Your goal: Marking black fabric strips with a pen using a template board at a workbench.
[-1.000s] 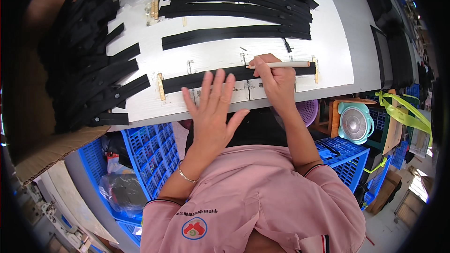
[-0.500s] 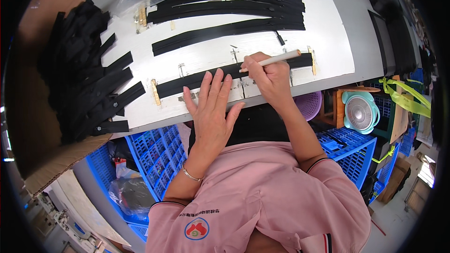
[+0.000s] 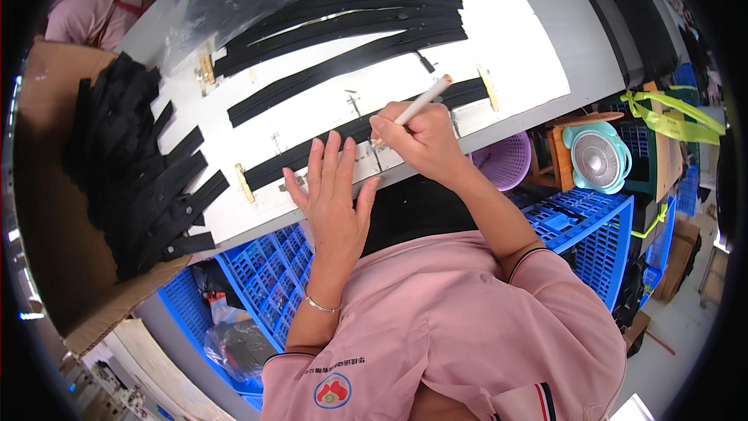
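A long black fabric strip (image 3: 354,132), with a line along its middle like a zipper, lies on a white board (image 3: 526,51) between two yellowish end pieces. My left hand (image 3: 331,195) lies flat near the strip's left half, fingers spread and fingertips on it. In my right hand (image 3: 421,139) is a slim white pen (image 3: 425,100), gripped in a writing hold and slanting up to the right. Its lower tip is hidden by my fingers, close to the strip's near edge and a dark line marked on the board.
More black strips (image 3: 312,82) lie farther back, partly under a clear plastic sheet (image 3: 241,0). A cardboard box (image 3: 47,164) at left holds a heap of black strips. Blue crates (image 3: 584,222), a purple basket (image 3: 505,162) and a teal fan (image 3: 598,156) stand below the table's edge.
The whole view has shifted and tilted. My right hand has moved slightly toward the strip's near edge, and the pen stands steeper. My left hand stays on the strip.
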